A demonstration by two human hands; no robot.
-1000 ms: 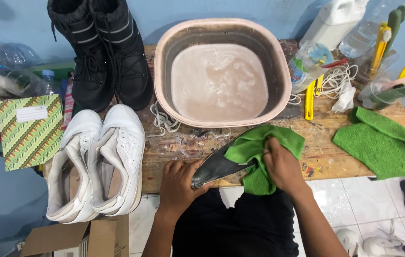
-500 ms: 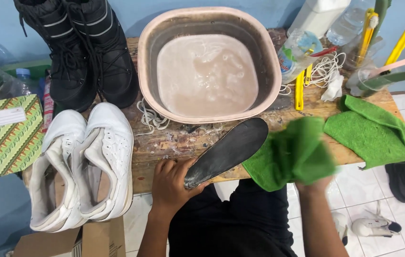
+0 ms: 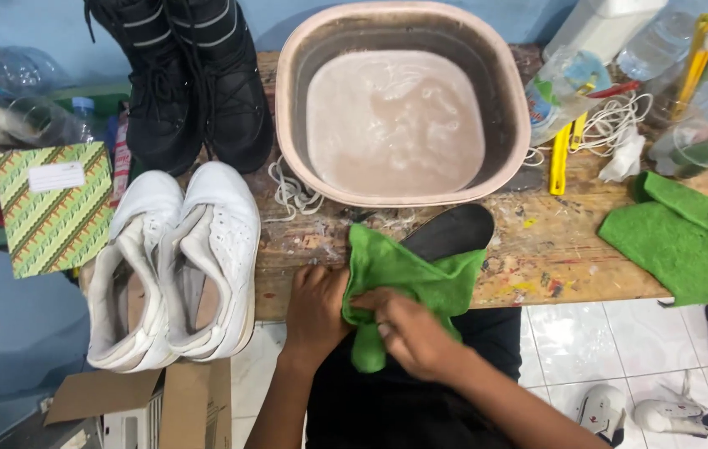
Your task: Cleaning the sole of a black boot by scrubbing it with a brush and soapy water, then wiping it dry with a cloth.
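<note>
Wiping insole (image 3: pixel 452 232) | right hand (image 3: pixel 408 331) gripping green cloth (image 3: pixel 400 278) | left hand (image 3: pixel 316 303) steadying insole's near end | next: firm strokes toward far tip

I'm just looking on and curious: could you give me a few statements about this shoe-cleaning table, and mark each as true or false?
1. The right hand presses a green cloth onto a dark insole. True.
2. The pink basin is dry and empty. False: it holds cloudy water.
3. The white sneakers sit to the left of the hands. True.
4. The black boots lie inside the basin. False: they stand on the table beside it, to its left.
5. A second green cloth lies at the right end of the wooden table. True.
6. The left hand holds a yellow brush. False: it steadies the insole under the cloth.
</note>
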